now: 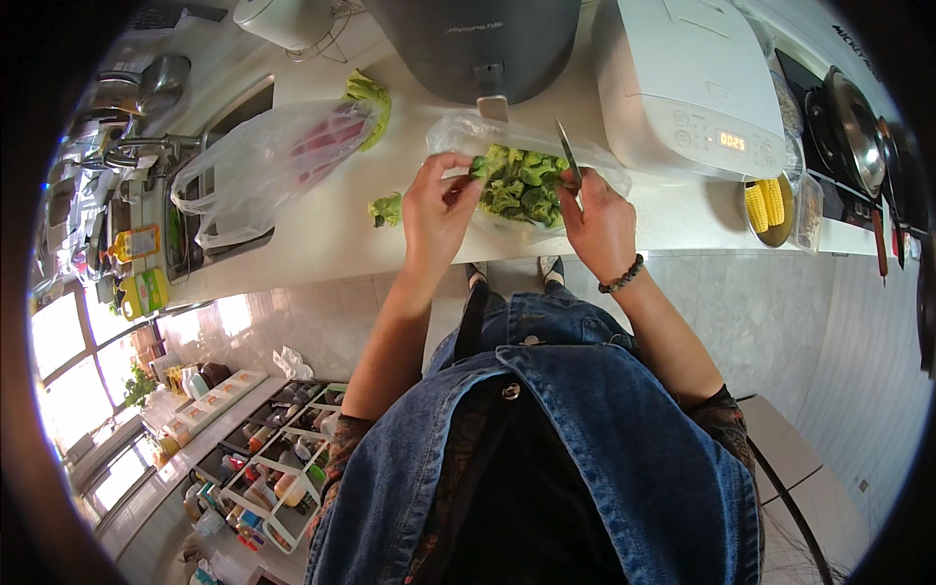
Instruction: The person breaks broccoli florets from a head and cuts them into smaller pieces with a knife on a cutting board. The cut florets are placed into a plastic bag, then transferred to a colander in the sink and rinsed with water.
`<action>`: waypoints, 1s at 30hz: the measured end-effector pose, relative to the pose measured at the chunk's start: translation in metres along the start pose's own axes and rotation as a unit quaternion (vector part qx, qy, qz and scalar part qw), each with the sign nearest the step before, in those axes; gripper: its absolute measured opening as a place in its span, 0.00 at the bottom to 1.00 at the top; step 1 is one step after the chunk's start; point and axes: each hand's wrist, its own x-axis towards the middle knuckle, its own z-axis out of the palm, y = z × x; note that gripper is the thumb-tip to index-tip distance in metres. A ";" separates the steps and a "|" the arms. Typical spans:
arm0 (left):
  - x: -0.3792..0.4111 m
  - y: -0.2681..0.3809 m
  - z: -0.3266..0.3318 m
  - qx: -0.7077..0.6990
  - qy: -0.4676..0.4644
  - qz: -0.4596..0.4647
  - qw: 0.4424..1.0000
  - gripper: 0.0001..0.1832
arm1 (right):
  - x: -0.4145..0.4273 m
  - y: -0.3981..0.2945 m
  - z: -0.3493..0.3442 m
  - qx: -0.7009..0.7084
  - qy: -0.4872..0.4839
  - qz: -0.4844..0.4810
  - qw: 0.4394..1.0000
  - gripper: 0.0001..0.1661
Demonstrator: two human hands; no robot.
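Broccoli florets (523, 186) lie heaped on a clear plastic bag (457, 131) on the counter before me. At the heap's left side, my left hand (442, 208) pinches a small green piece of broccoli (479, 167) between thumb and fingers. My right hand (599, 219), with a beaded bracelet at the wrist, holds a knife (567, 152) at the heap's right side, its blade pointing up and away from me. The knife's handle is hidden in the palm. A loose leafy green piece (385, 210) lies just left of my left hand.
Behind the bag stand a dark grey appliance (475, 44) and a white appliance with a lit display (695, 88). Corn cobs in a metal bowl (766, 205) are at right. A plastic bag with reddish contents (292, 153) lies at left, near the sink (256, 245).
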 end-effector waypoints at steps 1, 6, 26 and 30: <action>0.001 0.004 -0.001 0.075 -0.026 0.029 0.996 0.15 | 0.001 -0.001 -0.002 -0.009 -0.010 0.006 1.000 0.09; -0.007 -0.005 -0.015 0.430 -0.217 0.202 0.853 0.16 | -0.007 -0.004 -0.016 -0.069 -0.045 0.006 0.997 0.08; 0.016 -0.038 0.037 0.511 -0.183 0.109 0.833 0.07 | -0.013 0.008 -0.044 -0.125 0.038 0.035 0.991 0.12; 0.024 -0.009 0.005 0.260 -0.166 0.025 0.951 0.13 | -0.015 0.016 -0.047 -0.137 0.052 0.036 0.989 0.09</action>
